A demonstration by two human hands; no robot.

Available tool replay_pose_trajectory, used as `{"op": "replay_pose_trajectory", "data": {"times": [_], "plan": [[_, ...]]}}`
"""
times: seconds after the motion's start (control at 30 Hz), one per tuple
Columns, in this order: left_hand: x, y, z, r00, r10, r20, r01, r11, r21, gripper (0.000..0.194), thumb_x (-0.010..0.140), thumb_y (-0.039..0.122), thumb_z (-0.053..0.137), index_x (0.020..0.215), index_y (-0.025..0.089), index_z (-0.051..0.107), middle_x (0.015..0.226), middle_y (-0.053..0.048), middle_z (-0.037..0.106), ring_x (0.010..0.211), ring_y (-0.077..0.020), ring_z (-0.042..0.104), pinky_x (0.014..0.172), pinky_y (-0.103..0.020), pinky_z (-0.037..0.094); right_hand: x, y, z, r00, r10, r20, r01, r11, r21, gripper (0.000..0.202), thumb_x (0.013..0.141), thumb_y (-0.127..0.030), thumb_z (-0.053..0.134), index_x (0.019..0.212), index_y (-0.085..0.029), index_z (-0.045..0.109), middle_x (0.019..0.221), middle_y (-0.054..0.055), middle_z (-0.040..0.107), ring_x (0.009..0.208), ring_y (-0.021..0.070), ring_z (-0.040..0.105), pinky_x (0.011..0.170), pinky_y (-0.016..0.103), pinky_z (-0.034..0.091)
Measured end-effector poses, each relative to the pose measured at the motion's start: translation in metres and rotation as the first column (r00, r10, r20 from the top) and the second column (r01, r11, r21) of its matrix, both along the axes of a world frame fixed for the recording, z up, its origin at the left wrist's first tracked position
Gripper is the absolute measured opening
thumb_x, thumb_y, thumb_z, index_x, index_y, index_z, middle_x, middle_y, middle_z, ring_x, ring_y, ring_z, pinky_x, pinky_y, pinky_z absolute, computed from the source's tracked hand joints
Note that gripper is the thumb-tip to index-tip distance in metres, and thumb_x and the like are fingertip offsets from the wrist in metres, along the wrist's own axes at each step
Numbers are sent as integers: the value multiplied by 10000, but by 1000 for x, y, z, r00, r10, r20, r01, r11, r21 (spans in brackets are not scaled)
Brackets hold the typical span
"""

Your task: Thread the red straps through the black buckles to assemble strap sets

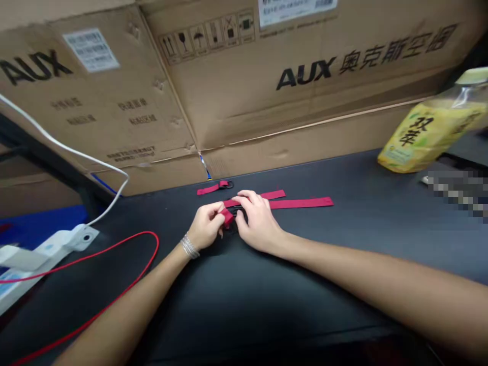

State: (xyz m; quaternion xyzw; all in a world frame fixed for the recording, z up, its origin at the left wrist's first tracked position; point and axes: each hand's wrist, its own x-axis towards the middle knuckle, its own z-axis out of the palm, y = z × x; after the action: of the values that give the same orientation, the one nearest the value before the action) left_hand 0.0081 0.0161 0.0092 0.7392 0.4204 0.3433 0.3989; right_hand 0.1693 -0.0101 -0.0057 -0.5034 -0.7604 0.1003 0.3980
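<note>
My left hand (206, 226) pinches a folded end of red webbing strap (227, 217) between thumb and fingers. Right beside it, my right hand (261, 223) curls its thumb and fingers around a black buckle (237, 209), which they partly cover. From under the right hand a long flat red strap (305, 203) runs to the right, with a shorter red strap end (275, 194) just behind it. How these pieces join is hidden by the fingers. A separate short red strap (208, 190) with a black buckle (227, 184) lies behind my hands.
Large AUX cardboard boxes (236, 101) stand along the back of the black table (324, 284). A yellow drink bottle (427, 132) leans at the right, near a partly blurred object (453, 190). At the left are a white power strip (49, 249), a white cable (72, 150) and a red cable (152, 254).
</note>
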Motion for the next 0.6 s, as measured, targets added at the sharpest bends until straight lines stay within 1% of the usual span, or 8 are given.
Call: {"op": "replay_pose_trajectory", "data": {"times": [0.03,0.1,0.17,0.23,0.3,0.4,0.5,0.6], "plan": [[0,0,0,1000,21,18,-21,1000,13,156,717,200,440,566,164,428,587,11,549,415,-72,478,395,-192,385,0,0,-2,997,-22,77,23,1000,-13,410,818,-155,442,1211,-91,541,1319,181,461,1236,285,391,1022,460,305],[1,0,1,997,50,65,-50,999,7,160,712,205,447,560,160,425,688,-20,599,455,-82,522,387,-196,410,0,1,-6,978,-35,208,49,997,-64,499,816,-175,457,1299,-51,470,1384,201,406,1290,324,321,1051,490,247],[2,0,1,993,72,94,-70,997,-31,167,721,224,456,569,166,415,713,-36,624,484,-103,557,373,-200,423,0,2,-7,958,-18,286,51,993,-108,521,834,-183,444,1330,-27,431,1360,206,438,1263,328,351,1046,485,246],[2,0,0,992,99,79,-95,994,-53,178,729,233,469,576,175,399,631,-21,618,453,-109,553,365,-201,421,1,1,-6,946,4,323,34,993,-113,466,853,-171,422,1301,-53,472,1270,183,521,1175,307,429,1004,469,286],[2,1,-2,991,127,47,-124,991,-52,176,734,226,470,581,180,394,547,3,594,395,-101,522,359,-199,407,1,0,-2,940,7,342,29,995,-100,399,862,-162,417,1238,-105,536,1166,153,576,1074,289,476,938,458,326],[2,2,-3,988,149,32,-148,989,-29,180,745,233,463,583,179,405,529,8,589,401,-106,531,367,-198,403,2,0,1,937,5,349,35,994,-108,296,868,-175,435,1103,-152,613,1059,130,596,987,277,485,859,432,354],[1,3,-4,985,167,33,-167,986,-1,186,744,235,462,575,182,406,511,14,571,436,-115,551,393,-200,414,2,1,1,951,-15,307,58,990,-129,236,857,-185,473,1040,-163,620,1016,117,592,966,275,479,827,407,363],[1,3,-3,980,196,36,-197,980,41,194,737,225,470,566,186,386,493,27,550,422,-103,531,413,-198,416,3,3,-2,974,-68,216,102,983,-152,213,848,-189,495,1043,-162,578,1009,107,582,940,258,487,816,384,368]]}}
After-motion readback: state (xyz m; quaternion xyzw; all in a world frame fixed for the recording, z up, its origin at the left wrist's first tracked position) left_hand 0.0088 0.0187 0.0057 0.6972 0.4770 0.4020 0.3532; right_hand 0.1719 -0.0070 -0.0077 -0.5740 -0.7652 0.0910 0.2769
